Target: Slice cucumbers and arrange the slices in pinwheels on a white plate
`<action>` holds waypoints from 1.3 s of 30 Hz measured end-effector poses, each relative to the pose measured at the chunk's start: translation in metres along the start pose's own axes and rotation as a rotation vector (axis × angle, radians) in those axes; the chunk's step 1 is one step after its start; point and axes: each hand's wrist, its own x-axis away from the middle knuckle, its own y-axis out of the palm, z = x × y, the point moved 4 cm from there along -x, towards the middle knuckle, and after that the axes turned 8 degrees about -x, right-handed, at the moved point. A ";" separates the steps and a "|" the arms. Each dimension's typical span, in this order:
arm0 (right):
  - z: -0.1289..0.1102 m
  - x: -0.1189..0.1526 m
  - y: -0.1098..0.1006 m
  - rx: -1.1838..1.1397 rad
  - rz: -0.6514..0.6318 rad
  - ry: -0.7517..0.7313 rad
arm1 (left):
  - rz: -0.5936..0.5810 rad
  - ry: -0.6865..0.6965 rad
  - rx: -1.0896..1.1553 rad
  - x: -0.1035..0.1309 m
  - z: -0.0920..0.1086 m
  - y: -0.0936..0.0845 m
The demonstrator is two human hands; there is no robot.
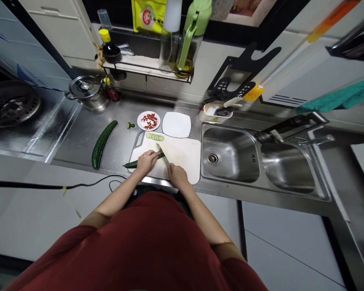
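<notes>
My left hand (pixel 147 162) is closed over a cucumber (pixel 131 165) that lies across the white cutting board (pixel 185 155). Gripped in my right hand (pixel 177 176) is a kitchen knife (pixel 164 155), its blade beside the cut end of the cucumber, just right of my left fingers. Whether the blade touches the cucumber I cannot tell. A row of overlapping cucumber slices (pixel 155 137) lies near the board's far edge. Behind the board stand a white plate of chopped red pieces (pixel 149 121) and a white square plate (pixel 176 124).
A whole cucumber (pixel 103 144) and small green end pieces (pixel 131 125) lie to the left on the steel counter. Farther back stands a lidded pot (pixel 89 93). The double sink (pixel 230 155) adjoins the board's right side. A shelf (pixel 148 62) with bottles overhangs the back.
</notes>
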 end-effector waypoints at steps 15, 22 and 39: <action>0.004 0.011 0.007 -0.007 -0.085 0.028 | -0.060 0.026 -0.003 -0.002 0.003 -0.003; 0.002 0.009 0.007 -0.020 -0.086 0.033 | -0.088 0.030 -0.003 -0.004 0.003 -0.005; -0.004 -0.005 0.005 -0.019 -0.063 0.007 | -0.100 0.035 0.009 -0.008 -0.001 -0.005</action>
